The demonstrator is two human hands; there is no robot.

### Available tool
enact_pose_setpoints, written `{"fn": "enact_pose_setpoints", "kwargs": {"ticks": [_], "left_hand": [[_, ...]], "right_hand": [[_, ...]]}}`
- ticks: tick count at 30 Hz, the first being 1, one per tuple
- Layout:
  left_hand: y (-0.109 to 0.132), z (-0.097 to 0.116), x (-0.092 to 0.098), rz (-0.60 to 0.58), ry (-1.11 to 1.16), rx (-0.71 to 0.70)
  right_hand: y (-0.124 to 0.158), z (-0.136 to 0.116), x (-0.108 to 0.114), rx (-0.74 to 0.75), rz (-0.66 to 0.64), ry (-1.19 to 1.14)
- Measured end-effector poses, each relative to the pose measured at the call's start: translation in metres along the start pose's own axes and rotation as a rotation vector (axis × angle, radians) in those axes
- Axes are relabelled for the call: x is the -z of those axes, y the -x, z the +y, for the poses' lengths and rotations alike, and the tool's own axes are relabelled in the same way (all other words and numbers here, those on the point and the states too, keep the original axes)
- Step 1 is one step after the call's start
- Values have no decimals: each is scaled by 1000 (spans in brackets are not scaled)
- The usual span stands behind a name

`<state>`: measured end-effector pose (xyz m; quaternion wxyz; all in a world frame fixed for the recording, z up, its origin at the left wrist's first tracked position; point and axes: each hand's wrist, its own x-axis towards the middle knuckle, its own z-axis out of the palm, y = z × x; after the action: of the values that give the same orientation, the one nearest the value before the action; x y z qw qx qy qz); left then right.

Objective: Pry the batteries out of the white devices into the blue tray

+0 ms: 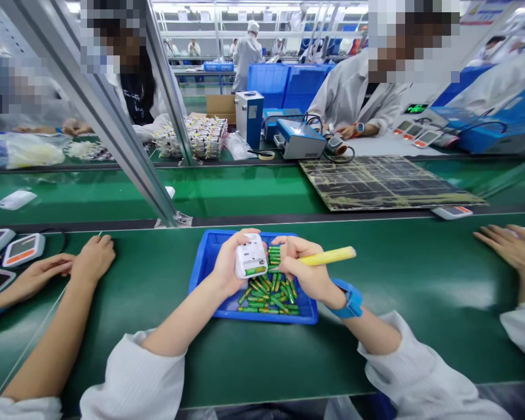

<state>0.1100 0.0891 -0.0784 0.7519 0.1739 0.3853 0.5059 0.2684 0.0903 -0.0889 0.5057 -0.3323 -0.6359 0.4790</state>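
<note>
My left hand is closed around a small white device whose open back shows a green battery inside. My right hand grips a yellow stick-like tool and holds a few green batteries between its fingers, close beside the device. Both hands hover over a blue tray that holds several loose green batteries. A blue band sits on my right wrist.
A neighbour's hands rest on the green belt at left near white monitors. Another person's hand lies at right. Beyond a slanted metal post are a dark grid mat, blue machines and seated workers.
</note>
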Motion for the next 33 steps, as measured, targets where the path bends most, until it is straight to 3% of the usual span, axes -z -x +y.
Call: {"fn": "enact_pose_setpoints", "kwargs": {"ticks": [8, 16, 20, 23, 26, 30, 33], "left_hand": [[1, 2, 1, -71, 60, 33], [2, 1, 0, -37, 40, 42], [3, 0, -2, -17, 11, 8], [3, -4, -3, 1, -56, -119], [1, -11, -1, 39, -150, -193], [-1, -15, 0, 83, -209, -215], [2, -16, -2, 68, -242, -312]], "right_hand": [[2, 5, -2, 41, -7, 59], [5, 3, -2, 94, -34, 148], [1, 6, -7, -90, 3, -139], [-8, 9, -6, -275, -5, -420], [-18, 10, 1, -327, -9, -540], [-22, 10, 12, -229, 125, -294], [-18, 11, 12, -182, 60, -46]]}}
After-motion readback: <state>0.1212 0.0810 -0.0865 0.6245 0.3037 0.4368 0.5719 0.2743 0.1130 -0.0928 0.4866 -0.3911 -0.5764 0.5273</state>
